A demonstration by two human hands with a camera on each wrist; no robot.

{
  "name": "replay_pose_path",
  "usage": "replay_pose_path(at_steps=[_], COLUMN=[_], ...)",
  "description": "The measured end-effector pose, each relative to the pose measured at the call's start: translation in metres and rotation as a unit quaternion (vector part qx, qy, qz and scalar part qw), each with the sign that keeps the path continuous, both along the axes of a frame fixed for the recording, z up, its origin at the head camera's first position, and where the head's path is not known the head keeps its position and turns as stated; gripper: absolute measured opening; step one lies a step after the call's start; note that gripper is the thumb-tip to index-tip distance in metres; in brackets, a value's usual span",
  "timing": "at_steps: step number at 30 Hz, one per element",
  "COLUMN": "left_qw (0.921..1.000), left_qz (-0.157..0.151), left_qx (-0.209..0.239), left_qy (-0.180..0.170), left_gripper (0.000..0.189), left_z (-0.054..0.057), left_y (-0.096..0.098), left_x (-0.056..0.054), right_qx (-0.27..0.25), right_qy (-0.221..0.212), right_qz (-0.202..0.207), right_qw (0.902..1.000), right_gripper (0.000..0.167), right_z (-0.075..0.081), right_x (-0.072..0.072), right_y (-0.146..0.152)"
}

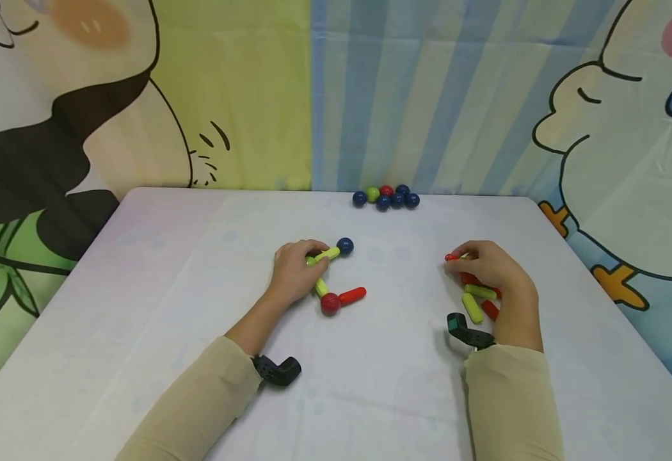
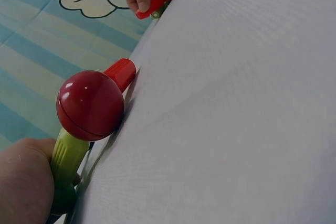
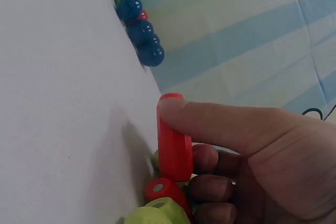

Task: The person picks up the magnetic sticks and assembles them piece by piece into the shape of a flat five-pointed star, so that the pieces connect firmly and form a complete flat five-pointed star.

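Observation:
My left hand [image 1: 294, 271] grips a joined chain of toy rods and balls at its corner, where a green ball [image 1: 311, 261] is partly hidden by the fingers. From there one yellow-green rod [image 1: 329, 253] runs to a blue ball [image 1: 345, 246]. Another yellow-green rod [image 2: 68, 153] leads to a red ball [image 2: 90, 105], which has a red rod [image 1: 352, 296] joined to its far side. On the right, my right hand [image 1: 494, 264] pinches a red rod [image 3: 175, 148] between thumb and fingers, just above a small pile of red and yellow-green rods [image 1: 472, 308].
Several loose balls, mostly blue [image 1: 397, 200] with a green one [image 1: 372, 194] and a red one [image 1: 386, 191], sit at the back edge of the white table [image 1: 382, 384]. Behind it hangs a printed cloth [image 1: 244, 77]. Black wrist devices [image 1: 278, 371] are worn on both arms.

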State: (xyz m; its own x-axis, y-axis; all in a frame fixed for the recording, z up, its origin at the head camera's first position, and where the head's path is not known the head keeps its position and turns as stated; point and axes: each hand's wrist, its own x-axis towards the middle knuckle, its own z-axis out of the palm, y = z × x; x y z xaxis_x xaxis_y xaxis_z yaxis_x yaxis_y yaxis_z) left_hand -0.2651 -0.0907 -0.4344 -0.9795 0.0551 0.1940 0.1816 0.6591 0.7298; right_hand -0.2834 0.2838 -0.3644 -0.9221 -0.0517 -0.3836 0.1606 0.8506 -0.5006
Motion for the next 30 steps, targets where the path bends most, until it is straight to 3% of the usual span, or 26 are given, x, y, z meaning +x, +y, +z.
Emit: replay_pose_path(at_steps=[7,16,21,26,30], left_qw=[1.0000,1.0000,1.0000,0.9999,0.9999], left_qz=[0.003,0.004,0.004,0.006,0.012], left_qx=[-0.001,-0.002,-0.003,-0.006,-0.005], left_qy=[0.000,0.006,0.007,0.011,0.011], left_gripper=[0.027,0.027,0.027,0.026,0.025], left_z=[0.000,0.000,0.000,0.000,0.001], left_y=[0.000,0.001,0.000,0.000,0.001], left_x=[0.000,0.001,0.000,-0.001,-0.001], right_qx=[-0.035,-0.100,-0.110,-0.164,-0.178], right_qy=[0.019,0.072,0.083,0.079,0.066], right_qz=[-0.015,-0.013,0.020,0.021,0.028], right_qw=[0.9991,0.9924,0.9903,0.9831,0.9813], right_gripper=[0.063,0.046,0.040,0.036,0.032], right_z=[0.002,0.009,0.000,-0.011,-0.019], right_x=[0.000,-0.010,-0.020,-0.027,-0.030], right_y=[0.003,-0.030,-0.059,-0.086,-0.103])
